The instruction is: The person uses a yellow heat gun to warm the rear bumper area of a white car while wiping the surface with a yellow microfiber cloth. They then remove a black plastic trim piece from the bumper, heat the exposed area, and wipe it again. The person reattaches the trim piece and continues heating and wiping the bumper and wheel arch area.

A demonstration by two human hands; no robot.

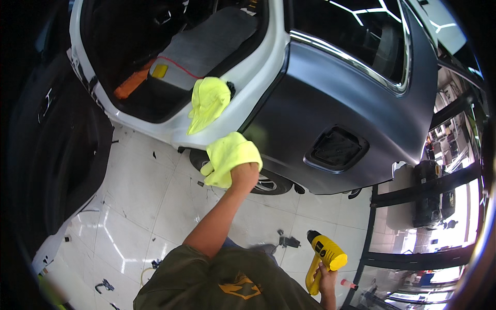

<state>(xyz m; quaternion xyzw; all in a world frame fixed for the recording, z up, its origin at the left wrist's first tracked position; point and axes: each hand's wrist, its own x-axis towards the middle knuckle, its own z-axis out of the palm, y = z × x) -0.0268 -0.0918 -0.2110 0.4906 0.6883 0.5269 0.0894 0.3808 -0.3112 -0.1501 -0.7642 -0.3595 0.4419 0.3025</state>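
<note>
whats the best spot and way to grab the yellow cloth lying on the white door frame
Probably pinch the yellow cloth by its wider, creased upper part, coming from the outer side of the white door frame, where the person stands. The folds there give more to grip than the lower end, which narrows to a corner. Keeping clear of the dark fitting beside it should help avoid snagging.

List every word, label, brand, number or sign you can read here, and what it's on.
Nothing I can quote reliably.
Yellow heat gun in the right hand: dark marking on its side, too small and blurred to read.
Dark olive shirt: orange emblem on it, no clear wording.
Yellow-green cloth at the left hand: no lettering visible.
Dark grey car panel: none visible.
</note>
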